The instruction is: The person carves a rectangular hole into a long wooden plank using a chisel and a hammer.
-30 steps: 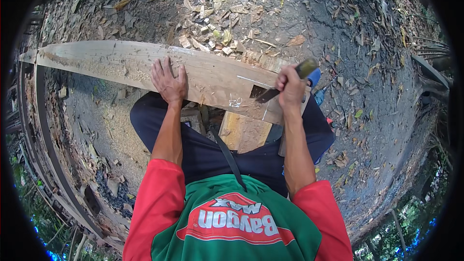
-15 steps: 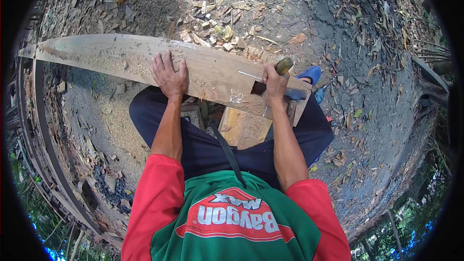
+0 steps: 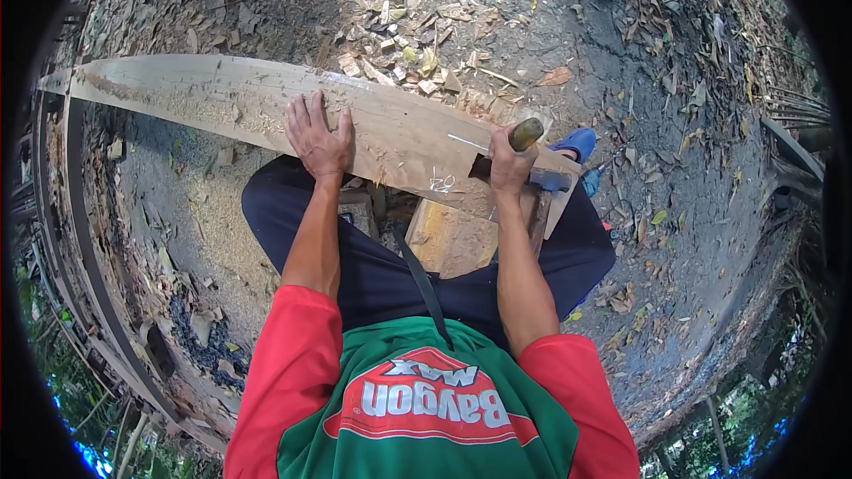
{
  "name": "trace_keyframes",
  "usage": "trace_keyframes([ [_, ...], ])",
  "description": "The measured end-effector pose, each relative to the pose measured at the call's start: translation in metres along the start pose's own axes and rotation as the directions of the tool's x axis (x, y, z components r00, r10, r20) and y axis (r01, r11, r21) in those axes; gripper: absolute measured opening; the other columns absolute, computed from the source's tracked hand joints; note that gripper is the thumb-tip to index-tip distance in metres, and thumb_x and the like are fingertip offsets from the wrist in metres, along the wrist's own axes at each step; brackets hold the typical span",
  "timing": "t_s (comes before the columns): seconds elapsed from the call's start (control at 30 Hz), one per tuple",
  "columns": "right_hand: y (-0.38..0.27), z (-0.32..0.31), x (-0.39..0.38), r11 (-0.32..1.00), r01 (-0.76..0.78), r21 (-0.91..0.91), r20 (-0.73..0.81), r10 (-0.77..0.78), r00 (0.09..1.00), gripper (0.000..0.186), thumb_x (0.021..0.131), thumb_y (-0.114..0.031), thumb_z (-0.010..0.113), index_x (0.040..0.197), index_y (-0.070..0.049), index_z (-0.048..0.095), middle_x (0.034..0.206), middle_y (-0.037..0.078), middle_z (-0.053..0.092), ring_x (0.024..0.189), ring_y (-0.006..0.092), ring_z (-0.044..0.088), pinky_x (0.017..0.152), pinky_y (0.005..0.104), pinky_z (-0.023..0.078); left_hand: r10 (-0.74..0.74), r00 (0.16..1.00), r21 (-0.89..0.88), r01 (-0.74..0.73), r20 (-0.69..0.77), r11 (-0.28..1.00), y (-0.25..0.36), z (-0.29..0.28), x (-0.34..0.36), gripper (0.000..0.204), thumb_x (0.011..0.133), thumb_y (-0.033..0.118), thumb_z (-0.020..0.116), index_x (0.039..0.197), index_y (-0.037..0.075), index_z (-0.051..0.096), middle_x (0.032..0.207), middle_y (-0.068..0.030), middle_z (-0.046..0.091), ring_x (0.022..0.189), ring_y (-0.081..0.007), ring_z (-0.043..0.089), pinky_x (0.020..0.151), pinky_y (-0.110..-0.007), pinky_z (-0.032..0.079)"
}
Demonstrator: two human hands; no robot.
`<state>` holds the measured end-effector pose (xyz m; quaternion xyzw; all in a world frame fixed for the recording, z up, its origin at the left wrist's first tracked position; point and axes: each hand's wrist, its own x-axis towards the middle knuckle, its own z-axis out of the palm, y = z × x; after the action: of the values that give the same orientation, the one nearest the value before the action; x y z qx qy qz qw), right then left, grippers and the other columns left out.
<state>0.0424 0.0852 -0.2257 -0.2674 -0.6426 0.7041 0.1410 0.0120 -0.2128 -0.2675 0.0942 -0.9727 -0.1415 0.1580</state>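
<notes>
A long, pale wooden plank (image 3: 390, 129) lies across my lap, dusted with sawdust and marked with white lines. My left hand (image 3: 319, 137) rests flat on it, fingers spread, left of the middle. Near the plank's right end my right hand (image 3: 510, 164) is wrapped round a hammer (image 3: 550, 180). The end of its yellowish handle points up out of my fist, and its dark metal head runs sideways below. A dark square cutout in the plank sits just left of that fist, partly covered by it.
Under the plank is a squared timber block (image 3: 453, 239) between my legs. Wood chips (image 3: 426, 62) and dry leaves litter the ground beyond. A blue shoe (image 3: 577, 142) shows past the plank's right end. Long dark beams (image 3: 84, 231) stretch along the left side.
Plank, hands and hammer appear slightly further right in the picture, along with the ground. My left hand stays flat on the wood, and my right hand keeps its grip.
</notes>
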Motion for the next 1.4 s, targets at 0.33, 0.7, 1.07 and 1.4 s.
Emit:
trace_keyframes([
  [0.33,-0.155,-0.087,-0.031,0.885,-0.108,0.453,0.035,0.104,0.994,0.015,0.092,-0.01,0.059,0.085,-0.014,0.047,0.065,0.0,0.042,0.054,0.0112,0.043,0.051,0.0271,0.035,0.009,1.0,0.033,-0.009,-0.001,0.999,0.007,-0.005,0.002,0.062,0.091,0.046,0.061,0.144,0.016,0.051,0.154,-0.0189,0.04,0.147,-0.0378,0.03,0.12,-0.053,0.02],
  [0.7,-0.133,-0.171,-0.116,0.752,-0.241,0.613,-0.078,0.361,0.929,0.024,0.096,-0.025,0.065,0.079,-0.017,0.051,0.064,-0.002,0.045,0.054,0.0109,0.046,0.05,0.027,0.038,0.06,0.971,-0.162,-0.022,0.231,0.987,-0.01,-0.032,-0.007,0.056,0.088,0.036,0.071,0.135,0.009,0.058,0.146,-0.0239,0.046,0.14,-0.0417,0.037,0.116,-0.052,0.028],
  [1.07,-0.158,-0.181,-0.141,0.696,-0.21,0.687,0.018,0.273,0.962,0.011,0.093,-0.016,0.062,0.101,-0.013,0.055,0.077,0.002,0.053,0.07,0.0152,0.053,0.065,0.0317,0.046,0.218,0.933,-0.353,-0.109,0.285,0.929,0.063,-0.074,-0.108,0.06,0.086,0.033,0.073,0.137,0.008,0.055,0.15,-0.0259,0.04,0.14,-0.0439,0.036,0.114,-0.053,0.029],
  [1.4,-0.142,-0.214,-0.15,0.625,-0.209,0.752,-0.025,0.344,0.939,0.017,0.092,-0.012,0.06,0.108,-0.014,0.055,0.087,0.002,0.056,0.078,0.0169,0.056,0.075,0.0348,0.048,0.646,0.653,-0.464,-0.465,0.395,0.754,0.144,-0.048,-0.148,0.087,0.091,0.049,0.065,0.153,-0.001,0.03,0.16,-0.0271,0.026,0.151,-0.0417,0.019,0.123,-0.052,0.018],
])
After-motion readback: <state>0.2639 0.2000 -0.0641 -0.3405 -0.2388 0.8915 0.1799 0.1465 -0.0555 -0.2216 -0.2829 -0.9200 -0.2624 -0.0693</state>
